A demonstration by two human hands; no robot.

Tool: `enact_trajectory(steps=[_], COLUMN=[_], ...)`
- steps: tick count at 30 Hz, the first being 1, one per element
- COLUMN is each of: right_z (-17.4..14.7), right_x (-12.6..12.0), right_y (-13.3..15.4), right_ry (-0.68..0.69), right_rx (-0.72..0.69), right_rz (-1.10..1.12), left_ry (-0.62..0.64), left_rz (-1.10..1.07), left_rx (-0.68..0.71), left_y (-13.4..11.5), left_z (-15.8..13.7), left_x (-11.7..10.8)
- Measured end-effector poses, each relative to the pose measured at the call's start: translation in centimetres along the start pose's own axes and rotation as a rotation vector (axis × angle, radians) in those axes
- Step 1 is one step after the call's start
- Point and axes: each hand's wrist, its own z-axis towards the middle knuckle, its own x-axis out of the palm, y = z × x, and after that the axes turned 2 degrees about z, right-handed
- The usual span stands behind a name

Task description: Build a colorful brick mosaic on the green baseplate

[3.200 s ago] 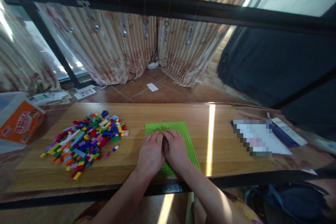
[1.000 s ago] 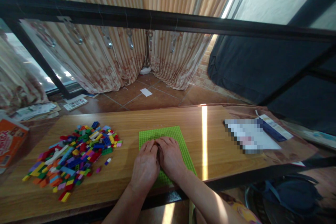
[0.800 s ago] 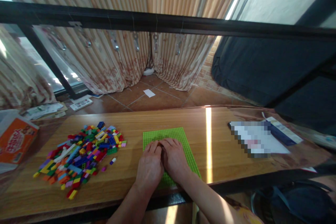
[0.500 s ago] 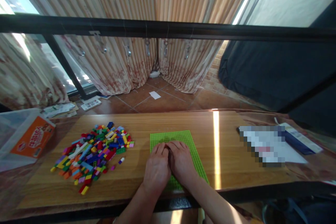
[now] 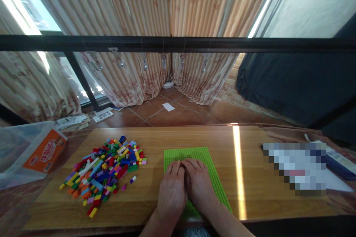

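Note:
A light green studded baseplate [image 5: 191, 152] lies on the wooden table in front of me. My left hand [image 5: 172, 189] and my right hand [image 5: 200, 183] rest side by side over it, backs up, with the inner edges touching near the thumbs. The fingers of each hand are held together and curl down toward the studs. Their tips and palms are hidden, so whatever is under them, if anything, does not show. Left of the plate spreads a pile of colourful toy bricks [image 5: 107, 170]. A small white-and-blue brick [image 5: 133, 179] lies between the pile and my left hand.
A clear plastic bin [image 5: 25, 137] with an orange label stands beyond the table's left end. At the right of the wooden table [image 5: 155, 137] are blurred papers [image 5: 294, 166]. A dark metal bar [image 5: 178, 44] crosses in front of the curtains.
The whole view has shifted, so the table and everything on it sit slightly lower and farther right. Both hands keep the same pose on the baseplate.

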Motion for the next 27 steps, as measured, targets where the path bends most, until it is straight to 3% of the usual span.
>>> enact_trajectory(steps=[14,27], right_z=[-0.06,-0.09], right_x=[0.45,0.48], right_y=[-0.25,-0.74], right_ry=[-0.031,-0.018], right_rx=[-0.001,-0.023], right_rz=[0.011,-0.003], left_ry=[-0.08,-0.079], left_rz=[-0.013,-0.028], left_rx=[0.036,0.027], left_y=[0.41,0.33], left_z=[-0.22,-0.09], left_x=[0.47,0.33])
